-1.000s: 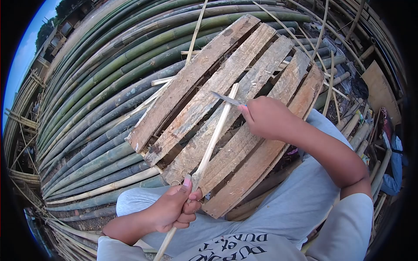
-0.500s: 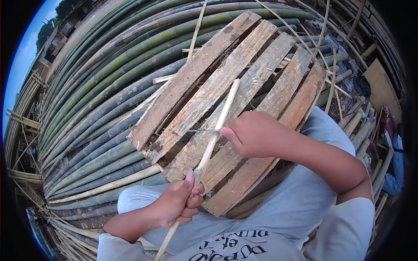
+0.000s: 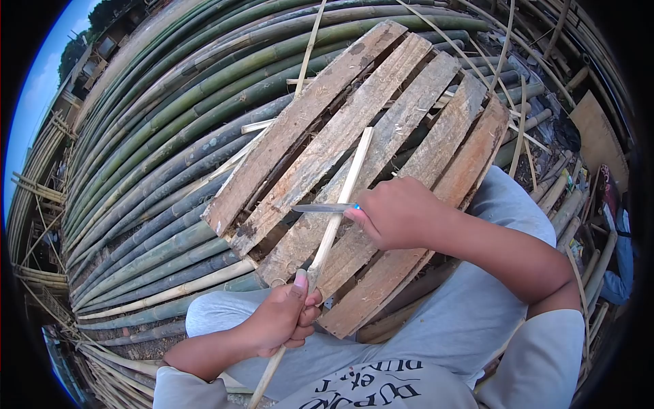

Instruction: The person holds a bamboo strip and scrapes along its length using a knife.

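Observation:
My left hand [image 3: 285, 315] is closed around a pale bamboo strip [image 3: 349, 183], thumb along its top. From my lap the strip slants up over a slatted wooden board [image 3: 286, 184]. In my right hand [image 3: 398, 213] is a knife [image 3: 320, 208], gripped by a handle of which only a bit of blue shows. Its blade lies across the middle of the strip, pointing left, with the flat side visible. Wood shavings cling to the slats.
Long green bamboo poles [image 3: 197, 88] lie side by side at the left and behind the board. Thin split strips [image 3: 523, 129] and cut pole pieces [image 3: 562, 204] are strewn at the right, near a plywood sheet [image 3: 599, 140]. My legs [image 3: 436, 327] are folded under the board.
The knife has turned so that its flat shows wider, and some blue of the handle has come into view. My left hand and the strip have shifted slightly right.

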A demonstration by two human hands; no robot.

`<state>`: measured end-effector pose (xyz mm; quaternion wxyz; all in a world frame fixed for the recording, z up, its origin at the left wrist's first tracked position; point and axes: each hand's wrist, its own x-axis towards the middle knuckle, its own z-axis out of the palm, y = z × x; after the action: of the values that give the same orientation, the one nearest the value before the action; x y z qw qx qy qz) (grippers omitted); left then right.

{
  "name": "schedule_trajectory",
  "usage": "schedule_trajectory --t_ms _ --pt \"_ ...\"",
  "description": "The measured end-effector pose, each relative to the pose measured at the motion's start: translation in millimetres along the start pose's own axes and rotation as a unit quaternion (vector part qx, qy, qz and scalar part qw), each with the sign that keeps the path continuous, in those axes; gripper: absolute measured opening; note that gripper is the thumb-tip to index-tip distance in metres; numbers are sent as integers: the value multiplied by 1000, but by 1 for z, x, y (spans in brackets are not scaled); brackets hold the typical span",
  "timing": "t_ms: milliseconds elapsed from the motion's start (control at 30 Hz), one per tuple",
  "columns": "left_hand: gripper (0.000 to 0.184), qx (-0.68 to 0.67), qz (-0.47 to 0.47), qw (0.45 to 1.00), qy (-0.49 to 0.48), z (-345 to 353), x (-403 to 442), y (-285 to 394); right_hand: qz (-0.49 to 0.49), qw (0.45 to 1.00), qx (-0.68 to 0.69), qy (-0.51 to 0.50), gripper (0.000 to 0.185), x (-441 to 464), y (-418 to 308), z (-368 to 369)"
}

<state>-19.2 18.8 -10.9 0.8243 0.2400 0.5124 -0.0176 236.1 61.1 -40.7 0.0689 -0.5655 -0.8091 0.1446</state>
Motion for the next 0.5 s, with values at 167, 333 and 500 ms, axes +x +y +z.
schedule_trajectory --t_ms 167,333,500 --pt "49 -5 4 1000 -19 1 -5 5 88 995 -15 51 42 14 20 -3" --pt "48 -10 -6 1000 -16 0 -5 2 86 995 2 41 43 13 25 -3" --pt "48 -18 -20 999 -27 -2 -7 9 38 999 14 -20 43 12 3 -11"
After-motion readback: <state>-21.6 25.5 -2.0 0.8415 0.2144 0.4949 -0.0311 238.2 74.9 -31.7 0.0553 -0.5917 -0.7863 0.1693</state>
